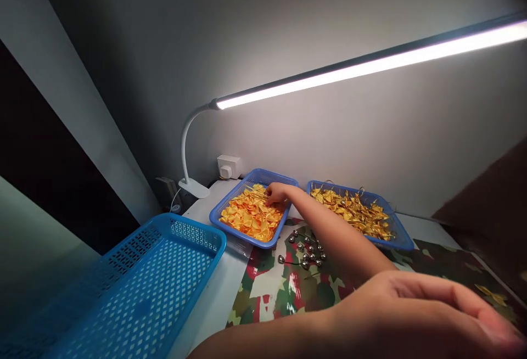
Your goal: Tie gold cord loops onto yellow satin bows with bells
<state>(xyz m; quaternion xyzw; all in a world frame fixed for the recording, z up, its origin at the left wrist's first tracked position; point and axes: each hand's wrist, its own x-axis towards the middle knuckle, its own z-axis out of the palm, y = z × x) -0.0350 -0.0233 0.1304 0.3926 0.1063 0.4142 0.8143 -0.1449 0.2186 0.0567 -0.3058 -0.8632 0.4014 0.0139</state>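
Orange-yellow folded fabric pieces (249,217) fill the left blue plastic mesh tray (263,174) at the far table edge, where the right hand (276,193) rests curled fingers on them, grip unclear, and should pinch one top piece lightly; the left hand (415,307) hovers near, loosely extended, empty.

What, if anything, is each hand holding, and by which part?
The left hand shows nothing held. The right hand has fingers among the orange pieces in a blue tray; a grip cannot be told.
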